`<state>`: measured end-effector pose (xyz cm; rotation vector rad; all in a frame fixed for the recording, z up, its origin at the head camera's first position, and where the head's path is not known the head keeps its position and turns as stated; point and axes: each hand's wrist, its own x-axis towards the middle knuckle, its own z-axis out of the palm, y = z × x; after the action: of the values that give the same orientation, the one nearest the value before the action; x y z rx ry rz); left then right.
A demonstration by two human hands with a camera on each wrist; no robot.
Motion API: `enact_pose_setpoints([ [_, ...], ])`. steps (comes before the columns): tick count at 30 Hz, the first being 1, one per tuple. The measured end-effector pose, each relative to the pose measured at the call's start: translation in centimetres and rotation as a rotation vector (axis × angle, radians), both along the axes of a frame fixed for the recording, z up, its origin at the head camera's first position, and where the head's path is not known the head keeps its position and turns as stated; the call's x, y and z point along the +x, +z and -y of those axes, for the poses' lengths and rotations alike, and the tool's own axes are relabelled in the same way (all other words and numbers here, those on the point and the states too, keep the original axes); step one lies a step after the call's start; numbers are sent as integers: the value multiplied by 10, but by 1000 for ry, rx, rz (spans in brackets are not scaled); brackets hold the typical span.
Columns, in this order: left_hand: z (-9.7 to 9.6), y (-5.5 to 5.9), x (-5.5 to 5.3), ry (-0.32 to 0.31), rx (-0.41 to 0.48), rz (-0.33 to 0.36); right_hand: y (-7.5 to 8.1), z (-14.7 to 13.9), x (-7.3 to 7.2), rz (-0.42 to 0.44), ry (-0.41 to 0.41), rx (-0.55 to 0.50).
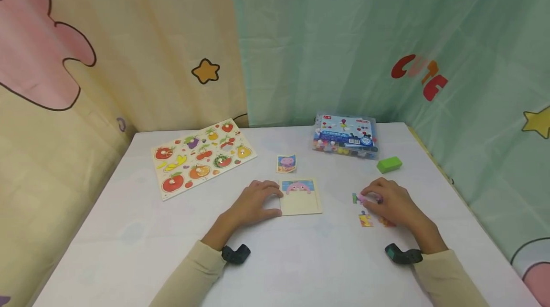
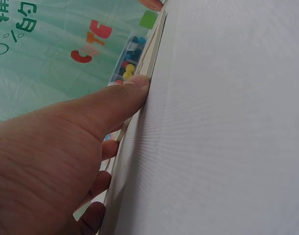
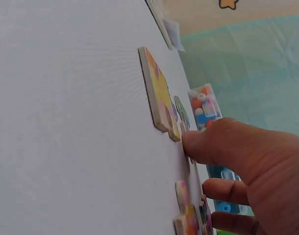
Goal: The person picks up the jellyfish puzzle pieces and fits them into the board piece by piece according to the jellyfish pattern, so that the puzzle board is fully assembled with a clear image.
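A small square wooden puzzle board (image 1: pixel 301 205) lies mid-table, with a pink character's head on blue along its top and bare wood below. At its left edge, my left hand (image 1: pixel 255 202) touches the side with relaxed fingers; the left wrist view shows the thumb (image 2: pixel 138 83) against the rim. My right hand (image 1: pixel 391 202) pinches a pink puzzle piece (image 1: pixel 363 198), partly hidden by the fingers. Around that hand lie a yellow puzzle piece (image 1: pixel 365 220) and an orange one (image 1: pixel 386 222), the latter partly covered. The right wrist view shows the yellow piece (image 3: pixel 156 93) lying flat near the thumb.
Behind the board sits a small picture card (image 1: pixel 286 164). A fruit puzzle board (image 1: pixel 204 158) lies at back left. A clear box of colourful beads (image 1: pixel 345 136) stands at the back right, near a green block (image 1: pixel 389 164). Printed curtains (image 1: pixel 301 44) hang beyond the table.
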<state>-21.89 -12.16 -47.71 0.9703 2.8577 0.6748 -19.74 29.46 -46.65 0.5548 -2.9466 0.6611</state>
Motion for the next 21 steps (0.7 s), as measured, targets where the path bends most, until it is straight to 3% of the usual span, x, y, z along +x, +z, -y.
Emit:
enact_pose_setpoints([
  [21, 1, 0, 1, 2, 3, 9, 1, 2, -6, 45, -12, -9],
])
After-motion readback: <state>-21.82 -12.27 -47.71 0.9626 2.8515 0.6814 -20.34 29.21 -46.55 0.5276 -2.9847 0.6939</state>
